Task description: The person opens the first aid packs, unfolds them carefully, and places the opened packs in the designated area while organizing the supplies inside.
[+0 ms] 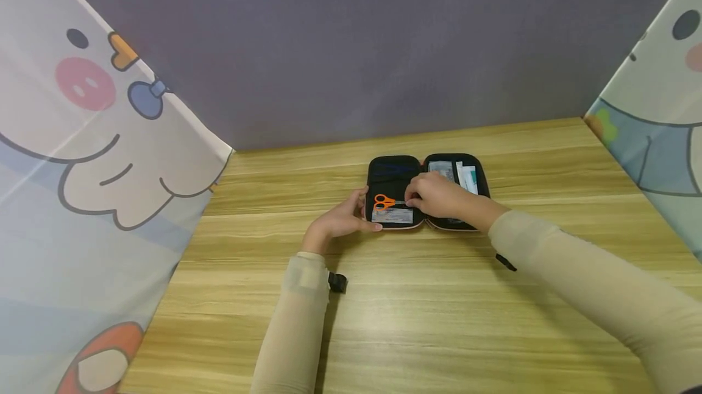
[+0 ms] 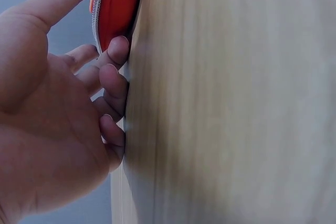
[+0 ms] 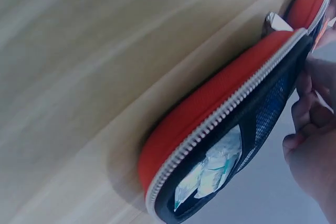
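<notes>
A small zip case [image 1: 389,189], black inside with a red outer shell, lies unfolded on the table. My left hand [image 1: 341,218] holds its near left corner, thumb along the front edge and fingers at the left side. Orange-handled scissors [image 1: 390,202] lie across the left half, over a pale flat packet [image 1: 392,216]. My right hand [image 1: 439,195] pinches them at the blade end, which the fingers partly hide. White and green packets [image 1: 468,178] sit in the right half, also seen as packets [image 3: 210,174] behind mesh in the right wrist view.
The wood-grain table [image 1: 417,309] reaches back to a grey upright panel [image 1: 356,53]. Cartoon-printed cloth [image 1: 82,199] hangs along the left, and similar cloth [image 1: 663,132] along the right. Black wrist straps show at both sleeves.
</notes>
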`<control>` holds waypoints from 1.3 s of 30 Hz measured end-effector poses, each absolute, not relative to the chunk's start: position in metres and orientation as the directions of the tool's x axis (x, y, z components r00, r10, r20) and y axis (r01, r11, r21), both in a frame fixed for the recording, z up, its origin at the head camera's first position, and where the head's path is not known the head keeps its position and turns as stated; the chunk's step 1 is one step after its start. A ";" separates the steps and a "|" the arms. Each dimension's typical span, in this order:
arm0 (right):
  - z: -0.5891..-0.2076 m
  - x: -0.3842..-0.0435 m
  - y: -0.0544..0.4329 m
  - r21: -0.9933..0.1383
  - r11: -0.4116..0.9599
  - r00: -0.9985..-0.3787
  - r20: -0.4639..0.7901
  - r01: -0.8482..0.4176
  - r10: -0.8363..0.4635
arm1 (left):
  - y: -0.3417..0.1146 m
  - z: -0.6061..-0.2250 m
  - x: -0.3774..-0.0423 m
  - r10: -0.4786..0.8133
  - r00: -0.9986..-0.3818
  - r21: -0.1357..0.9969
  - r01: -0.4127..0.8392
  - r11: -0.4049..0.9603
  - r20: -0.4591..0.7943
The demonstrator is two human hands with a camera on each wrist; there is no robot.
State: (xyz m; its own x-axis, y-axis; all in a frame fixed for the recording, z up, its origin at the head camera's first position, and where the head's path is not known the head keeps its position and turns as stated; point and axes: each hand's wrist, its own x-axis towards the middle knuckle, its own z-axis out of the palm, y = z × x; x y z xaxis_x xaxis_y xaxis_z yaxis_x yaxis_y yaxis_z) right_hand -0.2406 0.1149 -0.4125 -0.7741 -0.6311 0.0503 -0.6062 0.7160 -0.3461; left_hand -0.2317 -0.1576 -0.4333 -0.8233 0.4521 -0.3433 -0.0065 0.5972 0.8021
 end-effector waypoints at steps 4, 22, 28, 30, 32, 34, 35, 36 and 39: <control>-0.412 -0.247 0.114 -0.306 0.773 -0.820 0.047 -0.556 -0.571 | -0.157 -0.433 -0.232 0.458 -0.824 0.815 -0.008 0.579 -0.334; -0.416 -0.257 0.104 -0.154 0.860 -0.873 0.089 -0.487 -0.479 | -0.154 -0.432 -0.232 0.462 -0.824 0.811 0.006 0.585 -0.327; -0.417 -0.261 0.105 -0.122 0.855 -0.860 0.165 -0.504 -0.483 | -0.155 -0.429 -0.232 0.460 -0.828 0.809 0.014 0.587 -0.320; -0.416 -0.263 0.103 -0.115 0.859 -0.861 0.171 -0.500 -0.478 | -0.156 -0.429 -0.232 0.460 -0.827 0.809 0.010 0.588 -0.324; -0.417 -0.266 0.102 -0.123 0.863 -0.868 0.161 -0.490 -0.469 | -0.156 -0.430 -0.232 0.461 -0.824 0.808 0.007 0.590 -0.329; -0.417 -0.269 0.100 -0.135 0.867 -0.875 0.145 -0.480 -0.462 | -0.157 -0.432 -0.232 0.462 -0.822 0.805 0.007 0.593 -0.333; -0.417 -0.270 0.098 -0.143 0.869 -0.879 0.136 -0.474 -0.457 | -0.157 -0.432 -0.232 0.462 -0.822 0.804 0.008 0.594 -0.334; -0.417 -0.272 0.097 -0.150 0.872 -0.883 0.127 -0.467 -0.451 | -0.158 -0.432 -0.232 0.463 -0.821 0.804 0.008 0.594 -0.334; -0.419 -0.276 0.094 -0.165 0.878 -0.893 0.103 -0.450 -0.438 | -0.158 -0.433 -0.232 0.462 -0.820 0.804 0.004 0.595 -0.338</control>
State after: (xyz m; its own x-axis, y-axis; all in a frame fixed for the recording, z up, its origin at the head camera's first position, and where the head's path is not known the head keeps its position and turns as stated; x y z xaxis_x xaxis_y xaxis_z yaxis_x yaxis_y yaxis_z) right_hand -0.2758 0.0942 -0.4189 -0.8931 -0.4381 0.1027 -0.4496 0.8780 -0.1645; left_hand -0.2317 -0.1582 -0.4331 -0.8196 0.4624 -0.3383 0.0042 0.5953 0.8035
